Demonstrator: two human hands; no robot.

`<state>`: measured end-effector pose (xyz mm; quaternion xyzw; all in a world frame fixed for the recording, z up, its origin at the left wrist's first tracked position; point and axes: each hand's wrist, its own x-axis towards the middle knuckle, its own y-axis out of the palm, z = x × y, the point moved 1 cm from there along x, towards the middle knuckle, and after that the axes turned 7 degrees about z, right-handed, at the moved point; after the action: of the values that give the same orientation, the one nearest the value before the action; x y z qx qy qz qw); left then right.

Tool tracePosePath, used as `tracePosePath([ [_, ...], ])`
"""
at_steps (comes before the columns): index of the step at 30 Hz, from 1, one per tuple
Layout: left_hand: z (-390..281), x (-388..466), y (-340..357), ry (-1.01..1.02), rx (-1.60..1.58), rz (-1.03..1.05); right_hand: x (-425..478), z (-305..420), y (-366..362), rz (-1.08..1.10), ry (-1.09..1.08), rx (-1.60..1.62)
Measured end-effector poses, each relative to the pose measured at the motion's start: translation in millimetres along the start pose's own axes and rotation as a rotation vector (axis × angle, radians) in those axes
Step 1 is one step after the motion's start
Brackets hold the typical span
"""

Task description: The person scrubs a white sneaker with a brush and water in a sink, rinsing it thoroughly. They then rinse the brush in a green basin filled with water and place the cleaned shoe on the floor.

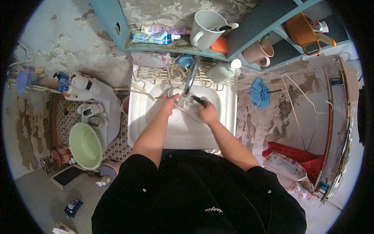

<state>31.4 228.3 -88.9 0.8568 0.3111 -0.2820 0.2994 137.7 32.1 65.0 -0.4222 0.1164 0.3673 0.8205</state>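
Observation:
Over the white ceramic sink (181,134), my left hand (169,104) grips one end of what looks like a white shoe (190,108). The shoe lies slanted beneath the chrome faucet (192,77). My right hand (208,113) is closed around a dark-handled tool (199,101), probably a brush, pressed close to the shoe. The tool's working end cannot be made out. My right fingers partly cover the shoe's near right side.
Behind the faucet, a rack (204,77) bears a clear bottle (219,72) and tangled cord (175,71). Above hangs a blue shelf (181,48) with toothpaste tubes (155,38) and a white mug (208,29). To the left are a green basin (86,146) and white shoes (90,109).

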Motion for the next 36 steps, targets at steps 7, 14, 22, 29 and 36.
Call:
tracePosePath([
  [7, -36, -101, -15, 0.528, 0.258, -0.287, 37, -14, 43, 0.546, 0.084, 0.734],
  [14, -82, -182, -36, 0.648, 0.684, -0.533, 66, 18, 96, 0.711, 0.054, 0.873],
  [22, -118, -196, -36, 0.653, 1.263, -0.278, 69, 4, 123, 0.854, 0.075, 1.372],
  [29, -136, -202, 13, 0.372, 1.34, -0.303, 39, 19, 77, 0.24, -0.336, -0.017],
  [36, -149, -208, 49, 0.346, 1.497, -0.247, 31, 38, 43, 0.705, -0.591, -0.08],
])
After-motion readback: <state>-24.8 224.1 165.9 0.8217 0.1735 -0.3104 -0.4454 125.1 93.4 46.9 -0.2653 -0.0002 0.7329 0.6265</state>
